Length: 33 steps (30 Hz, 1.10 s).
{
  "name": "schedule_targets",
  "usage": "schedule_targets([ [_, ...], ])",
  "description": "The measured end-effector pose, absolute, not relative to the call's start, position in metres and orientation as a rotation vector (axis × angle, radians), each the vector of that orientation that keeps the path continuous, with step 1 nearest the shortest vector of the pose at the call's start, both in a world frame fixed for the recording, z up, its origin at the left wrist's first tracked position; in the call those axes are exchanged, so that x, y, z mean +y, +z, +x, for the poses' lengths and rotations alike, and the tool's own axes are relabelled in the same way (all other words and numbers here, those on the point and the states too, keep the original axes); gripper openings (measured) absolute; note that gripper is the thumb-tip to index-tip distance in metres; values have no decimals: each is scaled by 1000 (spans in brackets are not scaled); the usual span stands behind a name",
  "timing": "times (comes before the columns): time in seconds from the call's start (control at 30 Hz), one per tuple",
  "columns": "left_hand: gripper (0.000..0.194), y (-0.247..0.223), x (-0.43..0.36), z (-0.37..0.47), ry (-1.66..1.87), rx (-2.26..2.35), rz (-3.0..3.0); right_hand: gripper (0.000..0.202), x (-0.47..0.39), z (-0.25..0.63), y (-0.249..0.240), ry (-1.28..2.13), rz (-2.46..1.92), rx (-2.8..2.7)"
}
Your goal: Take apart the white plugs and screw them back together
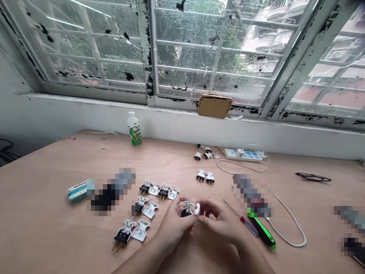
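Note:
Near the table's front, my left hand (177,217) is closed around an opened plug half (187,208), a white shell with a black insert. My right hand (214,217) pinches a small white plug cover (197,209) right beside it. To the left of my hands lie several opened plugs, each a black-and-white half next to a loose white cover: one pair (123,235) with a cover (141,230) nearest me, another cover (150,209) behind, and more plug halves (164,191) in the back row. Two closed white plugs (201,175) stand beyond my hands.
Right of my hands are a thin screwdriver (248,224) and a green-black screwdriver (264,232), beside a white cable (296,243). Farther back sit several plugs (207,155), a power strip (246,155), glasses (313,177) and a bottle (134,131). A teal-white pack (78,192) lies left.

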<state>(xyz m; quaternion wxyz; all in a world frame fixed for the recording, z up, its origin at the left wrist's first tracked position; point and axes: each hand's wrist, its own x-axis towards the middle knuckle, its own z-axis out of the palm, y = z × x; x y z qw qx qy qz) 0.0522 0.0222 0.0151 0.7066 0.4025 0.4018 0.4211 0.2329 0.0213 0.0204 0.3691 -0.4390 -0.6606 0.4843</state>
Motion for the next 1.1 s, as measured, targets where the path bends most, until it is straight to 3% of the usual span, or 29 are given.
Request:
schedule_targets([
  [0.13, 58, 15, 22, 51, 913, 872, 916, 33, 25, 233, 16, 1427, -1015, -1462],
  [0.4, 62, 5, 25, 49, 1044, 905, 975, 34, 26, 233, 10, 1463, -988, -1226],
  [0.9, 60, -7, 20, 63, 1093, 838, 929, 45, 28, 207, -10, 1333, -1110, -1105],
  [1.1, 57, -7, 21, 62, 1107, 836, 961, 37, 24, 206, -8, 1111, -1238, -1260],
])
